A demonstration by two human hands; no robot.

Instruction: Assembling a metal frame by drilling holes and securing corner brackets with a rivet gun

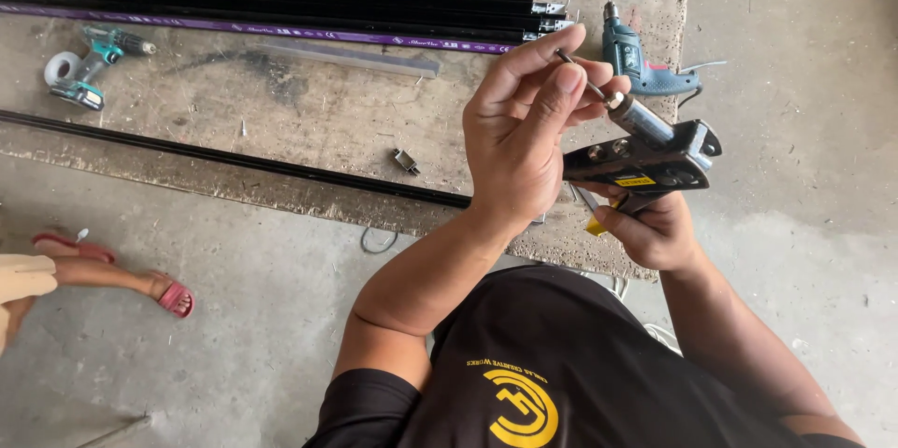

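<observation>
My right hand (655, 228) grips the handles of a black hand riveter (645, 163) with a metal nose pointing up-left. Pinched in the fingertips of my left hand (524, 135) is a thin metal rivet pin (582, 79), held at the riveter's nose tip. Both hands hover above the right end of a worn wooden board (309, 111) lying on the concrete floor.
Long black and purple metal rails (271, 8) lie along the board's far side, a thin black rail (234, 160) near its front edge. A teal corded drill (641, 65) and a teal cordless drill (89, 69) rest on it. Another person's sandalled foot (112, 275) is at left.
</observation>
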